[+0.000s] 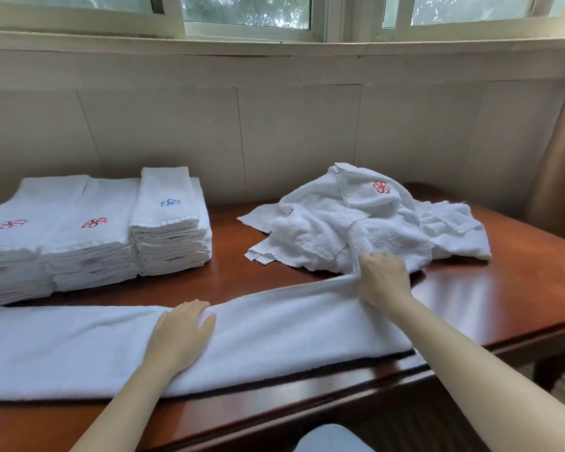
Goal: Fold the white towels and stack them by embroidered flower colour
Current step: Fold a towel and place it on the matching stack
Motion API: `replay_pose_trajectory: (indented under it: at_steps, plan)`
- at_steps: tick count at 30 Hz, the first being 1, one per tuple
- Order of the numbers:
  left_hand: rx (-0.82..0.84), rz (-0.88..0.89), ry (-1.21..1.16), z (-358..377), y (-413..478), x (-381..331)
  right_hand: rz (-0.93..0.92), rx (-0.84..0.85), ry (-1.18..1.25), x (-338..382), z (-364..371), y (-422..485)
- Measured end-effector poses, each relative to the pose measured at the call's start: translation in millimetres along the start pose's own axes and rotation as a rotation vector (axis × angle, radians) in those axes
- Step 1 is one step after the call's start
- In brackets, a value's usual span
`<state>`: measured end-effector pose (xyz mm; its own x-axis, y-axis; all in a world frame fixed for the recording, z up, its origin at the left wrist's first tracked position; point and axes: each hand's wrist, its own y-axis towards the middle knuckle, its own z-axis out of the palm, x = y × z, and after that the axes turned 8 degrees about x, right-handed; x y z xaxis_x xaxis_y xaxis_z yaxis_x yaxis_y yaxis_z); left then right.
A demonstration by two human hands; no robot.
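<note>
A long white towel (274,327), folded lengthwise, lies along the front of the wooden table (503,288). My left hand (180,331) presses flat on its middle. My right hand (382,278) pinches the towel's far right corner, next to the loose pile. That heap of unfolded white towels (366,223) sits at the back right, a red flower showing on top. At the left stand three stacks of folded towels: two with red flowers (10,243) (92,236) and one with a blue flower (170,220).
A panelled wall and window run behind the table. A brown curtain (558,158) hangs at the far right. The table's front edge is near my body, with carpet below at the right.
</note>
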<state>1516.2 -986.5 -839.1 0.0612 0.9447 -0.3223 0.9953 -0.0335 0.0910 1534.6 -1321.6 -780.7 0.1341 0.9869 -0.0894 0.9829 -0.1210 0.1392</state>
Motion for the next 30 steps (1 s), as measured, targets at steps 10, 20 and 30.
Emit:
replay_pose_trajectory:
  at_steps: [10,20,30]
  plan:
    - [0.159,-0.303,0.133,-0.2,4.7,0.4,-0.189,0.312,0.284,30.3,50.6,-25.6]
    - [0.139,-0.516,0.150,-26.0,-6.4,61.6,-0.058,0.097,0.116,36.7,39.2,-37.0]
    - [-0.068,-0.575,0.000,-72.0,-36.2,153.9,-0.399,0.382,0.211,138.7,23.9,-14.4]
